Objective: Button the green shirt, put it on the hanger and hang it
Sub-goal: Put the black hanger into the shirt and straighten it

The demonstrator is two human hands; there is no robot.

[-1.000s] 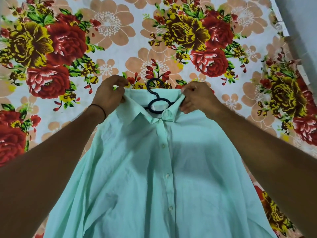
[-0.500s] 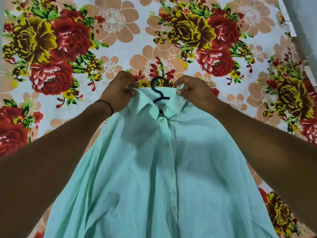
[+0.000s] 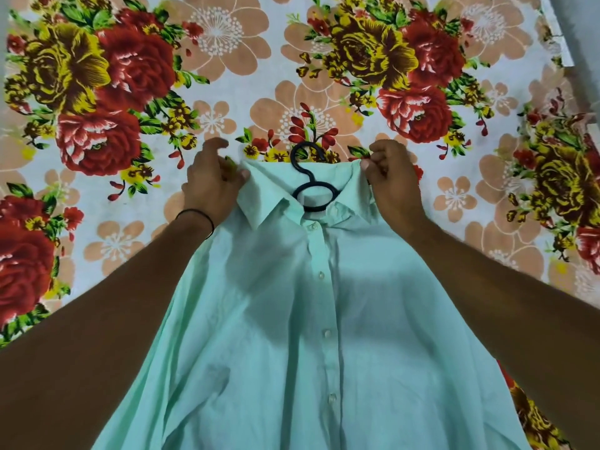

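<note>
Spread on the flowered bedsheet (image 3: 227, 92), the green shirt (image 3: 292, 336) lies buttoned over the hanger (image 3: 309, 177), whose hook is clear of the collar; my right hand (image 3: 389, 180) pinches the collar and my left hand (image 3: 211, 183) curls loosely beside it, grip unclear, so I'd square both shoulders evenly before lifting.

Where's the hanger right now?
Head view, centre: the hanger sticks out of the green shirt at the collar, between the left hand and right hand, hook on the floral sheet.
</note>
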